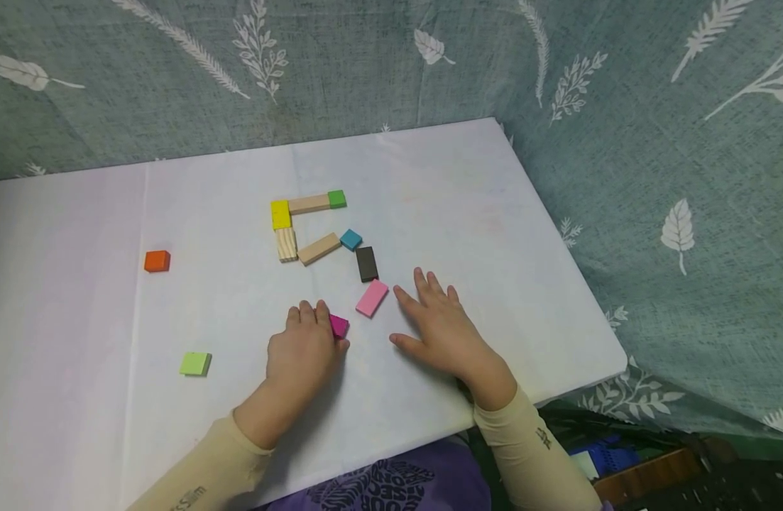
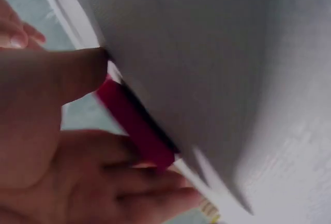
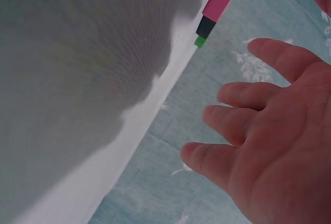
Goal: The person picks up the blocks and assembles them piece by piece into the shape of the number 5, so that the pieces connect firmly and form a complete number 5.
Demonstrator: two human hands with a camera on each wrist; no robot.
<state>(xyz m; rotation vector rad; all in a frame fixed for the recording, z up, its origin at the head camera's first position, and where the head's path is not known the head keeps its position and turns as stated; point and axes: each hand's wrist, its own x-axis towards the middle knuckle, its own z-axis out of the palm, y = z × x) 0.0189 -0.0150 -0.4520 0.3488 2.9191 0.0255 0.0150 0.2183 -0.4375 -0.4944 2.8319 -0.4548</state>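
My left hand pinches a magenta block low over the white table. The thumb lies at one end and the fingers at the other, as the left wrist view shows; the hand hides part of the block. My right hand is spread with straight, parted fingers and holds nothing. Just left of its fingertips lies a pink block. A black block lies beyond the pink one, followed by a blue block and a plain wooden block.
The chain goes on through a striped wooden block, a yellow block, a long wooden block and a green block. An orange block and a light green block lie apart at the left. Leaf-patterned curtains border the table.
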